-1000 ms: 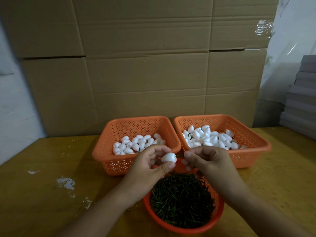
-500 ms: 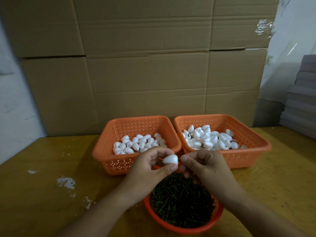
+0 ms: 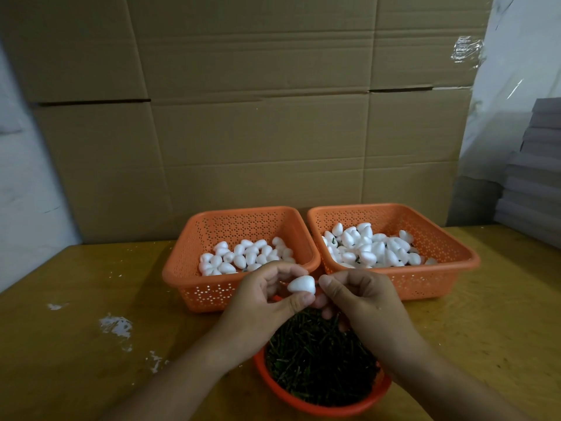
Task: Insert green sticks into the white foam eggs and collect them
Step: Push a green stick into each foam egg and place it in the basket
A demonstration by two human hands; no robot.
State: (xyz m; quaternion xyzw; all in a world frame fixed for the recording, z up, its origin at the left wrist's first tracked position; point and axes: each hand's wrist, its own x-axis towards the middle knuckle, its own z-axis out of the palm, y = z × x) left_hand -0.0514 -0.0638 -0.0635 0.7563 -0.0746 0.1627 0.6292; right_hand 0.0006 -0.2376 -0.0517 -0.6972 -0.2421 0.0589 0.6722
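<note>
Room: I see a wall of flattened brown corrugated cardboard sheets filling the background, with a strip of clear tape at its upper right. I can read no writing, brand or label anywhere. A stack of grey flat boards stands at the right edge.

Surface: a yellow-brown wooden table, scuffed, with white flecks and smears on its left part.

Containers, largest first:
- Right orange perforated rectangular plastic basket, far side of the table, holding a heap of white foam eggs; I make out green bits among them.
- Left orange perforated rectangular plastic basket, just beside the first, their rims near or touching; it holds a thinner layer of loose white foam eggs.
- Round orange plastic bowl, nearest me, filled with a pile of short dark green sticks.

Hands, above the bowl's far edge:
- Left hand, fingers curled, pinching a single white foam egg between thumb and fingertips, in front of the gap between the two baskets.
- Right hand, fingers curled, its thumb and forefinger tips drawn together right at the egg's right end. A sliver of green shows there; I cannot tell for certain that it pinches a stick.
</note>
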